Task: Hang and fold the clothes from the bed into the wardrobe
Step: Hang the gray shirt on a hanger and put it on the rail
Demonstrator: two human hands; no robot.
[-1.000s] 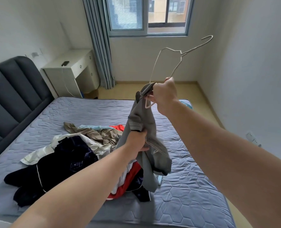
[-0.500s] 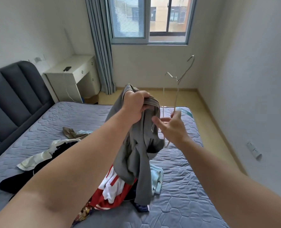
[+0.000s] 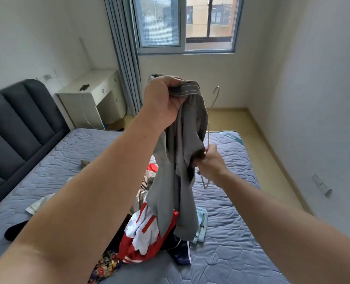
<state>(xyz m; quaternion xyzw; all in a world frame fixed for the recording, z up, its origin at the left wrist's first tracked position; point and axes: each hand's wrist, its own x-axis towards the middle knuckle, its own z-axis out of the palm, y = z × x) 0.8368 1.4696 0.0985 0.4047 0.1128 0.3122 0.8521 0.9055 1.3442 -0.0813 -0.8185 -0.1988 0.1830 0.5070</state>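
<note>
A grey garment (image 3: 178, 181) hangs in the air above the bed (image 3: 231, 232). My left hand (image 3: 161, 101) grips its striped top edge, held high. My right hand (image 3: 210, 162) is lower and to the right, holding a thin metal hanger (image 3: 208, 136) whose hook rises behind the garment; most of the wire is hidden by the cloth. Below lies a pile of clothes (image 3: 147, 232) on the bed: red and white, pale blue, dark navy and patterned pieces, partly hidden by my left arm.
A dark padded headboard (image 3: 16, 124) stands at the left. A white bedside desk (image 3: 90, 99) sits by the grey curtain (image 3: 125, 64) under the window. Bare wooden floor runs along the right wall beside the bed.
My left hand has lifted the garment's top edge upward. My right hand has lowered with the hanger, which has slid behind the grey cloth.
</note>
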